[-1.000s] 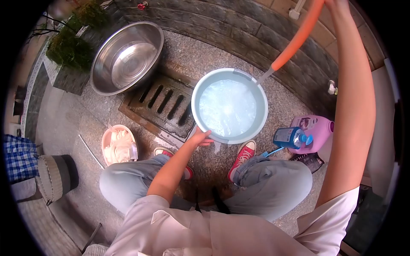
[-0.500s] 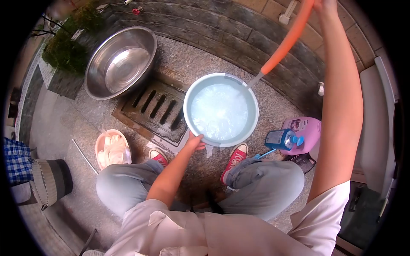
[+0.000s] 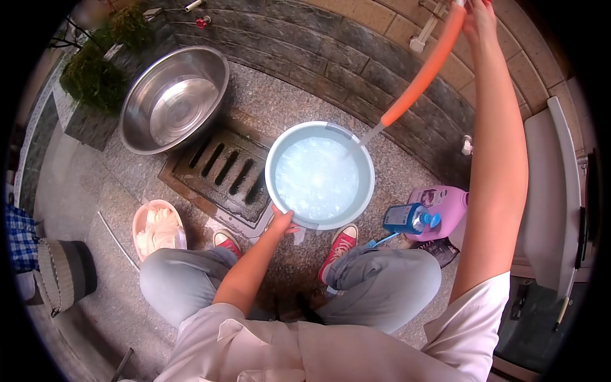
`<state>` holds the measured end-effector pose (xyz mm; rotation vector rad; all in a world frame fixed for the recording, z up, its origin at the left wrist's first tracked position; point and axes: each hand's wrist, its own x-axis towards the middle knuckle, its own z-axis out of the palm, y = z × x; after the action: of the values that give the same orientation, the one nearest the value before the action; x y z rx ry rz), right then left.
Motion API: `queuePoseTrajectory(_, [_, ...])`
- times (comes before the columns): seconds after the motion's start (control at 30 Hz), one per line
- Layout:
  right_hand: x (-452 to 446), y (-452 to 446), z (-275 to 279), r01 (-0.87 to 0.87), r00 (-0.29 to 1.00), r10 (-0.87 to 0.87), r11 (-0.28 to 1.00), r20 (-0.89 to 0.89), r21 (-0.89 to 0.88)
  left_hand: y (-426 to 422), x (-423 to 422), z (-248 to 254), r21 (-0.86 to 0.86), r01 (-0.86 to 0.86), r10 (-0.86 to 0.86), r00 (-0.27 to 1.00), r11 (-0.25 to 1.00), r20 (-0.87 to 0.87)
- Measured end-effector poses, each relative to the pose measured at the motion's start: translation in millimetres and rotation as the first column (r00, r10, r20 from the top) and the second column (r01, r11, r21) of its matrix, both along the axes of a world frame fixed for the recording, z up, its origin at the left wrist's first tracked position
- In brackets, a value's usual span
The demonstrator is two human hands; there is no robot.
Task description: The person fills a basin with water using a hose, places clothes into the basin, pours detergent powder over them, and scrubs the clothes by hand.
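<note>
A light blue round basin [image 3: 272,191] stands on the stone floor, with bubbling water in it. My left hand [image 3: 282,223] grips its near left rim, fingers underneath and thumb on the edge. From the upper right an orange hose [image 3: 417,81] slants down, and water streams from its lower end into the basin. At the top edge of the view my right hand [image 3: 478,22] is raised beside the hose's upper end, near a red thing; its fingers are partly cut off and I cannot make out their grip.
A large steel bowl [image 3: 137,114] sits left of the basin, beside a metal drain grate [image 3: 223,167]. A pink tub [image 3: 141,223] holds pale cloth. At right are a blue pump bottle [image 3: 407,218] and a pink jug [image 3: 445,207]. A brick wall [image 3: 305,51] runs behind.
The view has shifted, so the basin appears lower and further left. More of the hose's upper end and my right hand now shows. My left hand stays on the rim.
</note>
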<state>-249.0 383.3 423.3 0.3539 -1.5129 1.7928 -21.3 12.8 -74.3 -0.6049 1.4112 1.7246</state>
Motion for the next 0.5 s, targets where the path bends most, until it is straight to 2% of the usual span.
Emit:
queuePoseTrajectory(0.1, [-2.1,-2.6,2.8,-0.038,0.999,0.038,0.999,0.019,0.011,0.8,0.3,-1.2,-0.013,0.001,-0.001,1.0,1.0,-0.006])
queuePoseTrajectory(0.17, [2.6,-8.1,2.2,0.017,1.0,-0.017,1.0,-0.02,-0.027,1.4,-0.8,-0.5,-0.022,0.012,-0.012,1.0,1.0,0.02])
queuePoseTrajectory(0.27, [9.6,-14.5,3.3,0.034,0.999,-0.034,0.999,0.016,-0.008,1.1,-0.5,3.2,-0.025,0.003,-0.002,1.0,1.0,0.013])
queuePoseTrajectory(0.5, [11.8,-19.8,2.3,0.001,1.0,-0.001,1.0,-0.006,-0.006,2.7,0.0,9.4,-0.026,-0.004,0.004,1.0,1.0,0.004])
